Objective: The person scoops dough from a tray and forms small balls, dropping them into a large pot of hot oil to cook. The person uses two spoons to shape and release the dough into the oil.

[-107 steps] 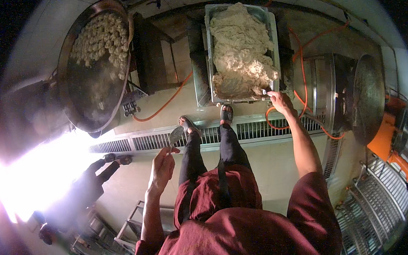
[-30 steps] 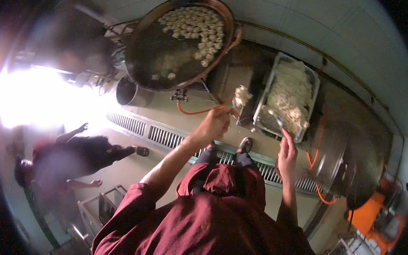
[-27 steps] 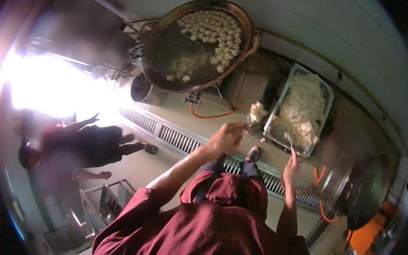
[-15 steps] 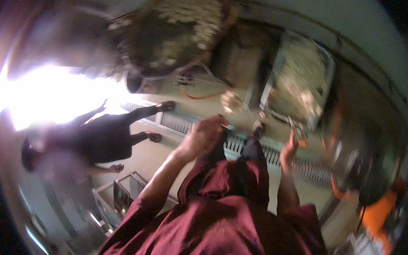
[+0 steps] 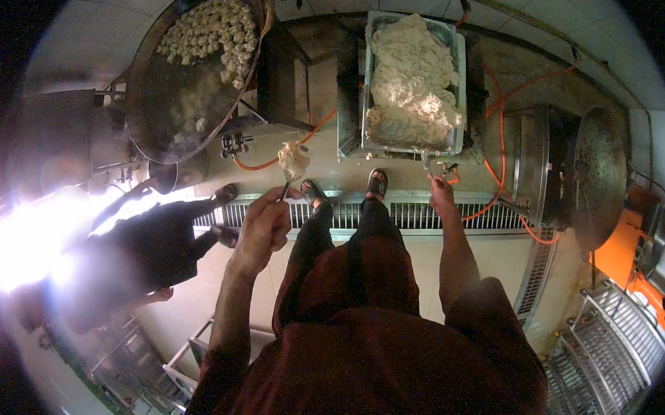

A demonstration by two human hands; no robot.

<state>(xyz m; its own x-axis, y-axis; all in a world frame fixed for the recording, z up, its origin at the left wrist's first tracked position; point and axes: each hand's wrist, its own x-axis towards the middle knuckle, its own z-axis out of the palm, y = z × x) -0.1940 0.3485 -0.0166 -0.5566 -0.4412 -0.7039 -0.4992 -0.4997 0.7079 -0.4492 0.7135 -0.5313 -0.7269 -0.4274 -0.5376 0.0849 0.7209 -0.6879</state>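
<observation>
In my left hand, closed around its handle, is a spoon with a lump of pale, wet batter on its end. My right hand grips a fork, its tines pointing at the near edge of a rectangular metal tray. A thick, sticky mass of batter fills most of that tray. To the far left is a large round pan of dark oil, where many pale fried lumps float near the far rim. The batter lump is outside the pan, between it and the tray.
Another person in dark clothes stands at the left, by the bright light. Orange hoses run around the burners. A floor grate crosses near my feet. On the right are a large dark pan and metal racks.
The view has swung, so pan and tray sit farther left and look sharper. Both hands have shifted left in the picture, still holding the spoon with batter and the fork.
</observation>
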